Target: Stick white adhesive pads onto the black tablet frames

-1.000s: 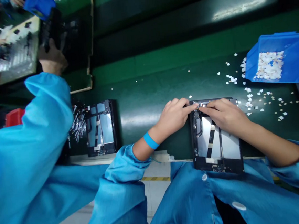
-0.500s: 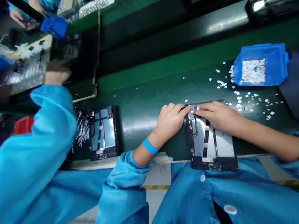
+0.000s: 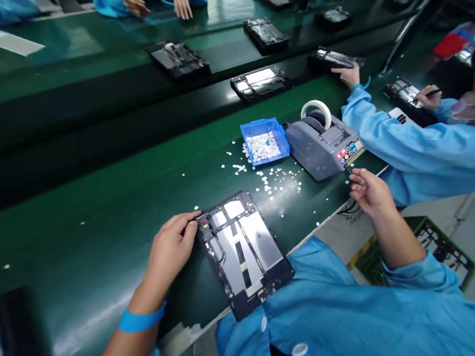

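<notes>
An opened tablet [image 3: 247, 254] lies at the bench's front edge, its lower end overhanging toward my blue smock. Batteries, ribbon cables and circuit boards show inside it. My left hand [image 3: 173, 254] holds the tablet's upper left corner, thumb and forefinger closed at its edge. To the right, my right hand [image 3: 370, 192] is raised at the front of a grey tape dispenser [image 3: 321, 144] with a white tape roll [image 3: 317, 112] on top. Its fingers are pinched together near the dispenser's outlet; what lies between them is too small to make out.
A blue bin [image 3: 265, 143] of small white paper pieces stands left of the dispenser, with loose pieces scattered around it. More opened tablets [image 3: 258, 83] sit along the far line. A co-worker's sleeve [image 3: 416, 147] reaches in at right. A green crate [image 3: 444, 249] is on the floor.
My right hand has left the tablet's top and moved right to the tape dispenser. My left hand stays at the tablet's corner. The view has swung to the right.
</notes>
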Demonstrator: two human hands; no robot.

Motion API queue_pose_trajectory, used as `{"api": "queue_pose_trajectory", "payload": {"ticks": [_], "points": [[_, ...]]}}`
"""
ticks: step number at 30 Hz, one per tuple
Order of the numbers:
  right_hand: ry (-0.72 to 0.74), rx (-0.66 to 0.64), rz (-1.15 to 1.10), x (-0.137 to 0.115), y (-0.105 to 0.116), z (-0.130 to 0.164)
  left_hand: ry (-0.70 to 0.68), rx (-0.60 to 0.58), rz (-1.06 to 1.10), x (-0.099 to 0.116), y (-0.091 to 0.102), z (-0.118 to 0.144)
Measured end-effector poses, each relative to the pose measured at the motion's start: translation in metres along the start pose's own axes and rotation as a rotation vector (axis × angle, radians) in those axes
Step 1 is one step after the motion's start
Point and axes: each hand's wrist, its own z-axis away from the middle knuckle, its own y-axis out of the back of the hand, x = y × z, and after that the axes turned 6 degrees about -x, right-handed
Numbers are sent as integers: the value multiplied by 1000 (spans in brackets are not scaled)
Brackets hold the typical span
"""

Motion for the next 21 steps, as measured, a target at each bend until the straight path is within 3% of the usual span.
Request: {"api": "queue_pose_trajectory", "payload": {"ticks": [7, 12, 15, 19, 21], "points": [[-48, -57, -63, -3, -14, -28, 38, 105, -5, 8, 8, 10], [-60, -64, -34, 3, -29, 2, 91, 245, 52, 12, 16, 28], [-116, -180, -1, 20, -64, 47, 74, 266, 200, 39, 13, 42], [-148, -523, 103, 44, -135, 100, 121, 43, 685, 87, -9, 45], [-141, -684, 174, 54, -168, 117, 156, -35, 963, 101, -22, 41]]}}
